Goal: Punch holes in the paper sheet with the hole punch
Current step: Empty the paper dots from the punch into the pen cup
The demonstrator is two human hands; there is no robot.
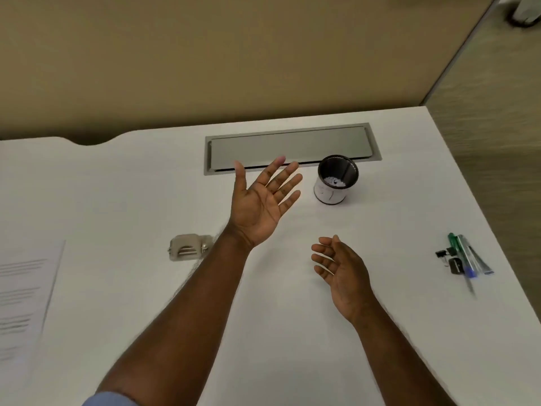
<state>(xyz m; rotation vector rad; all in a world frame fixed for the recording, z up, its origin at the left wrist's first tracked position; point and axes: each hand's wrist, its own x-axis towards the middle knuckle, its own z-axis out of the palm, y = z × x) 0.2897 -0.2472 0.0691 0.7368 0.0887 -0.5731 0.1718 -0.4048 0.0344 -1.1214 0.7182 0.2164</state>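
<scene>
A printed paper sheet (pixel 25 291) lies flat at the left edge of the white desk (pixel 292 347). A silver hole punch (pixel 188 247) sits on the desk to the right of the sheet, partly hidden behind my left forearm. My left hand (pixel 260 200) hovers palm up above the desk with fingers spread, holding nothing. My right hand (pixel 341 273) is lower and to the right, palm turned left, fingers relaxed and empty. Neither hand touches the punch or the paper.
A black-rimmed cup (pixel 335 180) with white bits inside stands just right of my left hand. A grey cable hatch (pixel 289 146) is set into the desk behind it. Pens and binder clips (pixel 462 257) lie near the right desk edge.
</scene>
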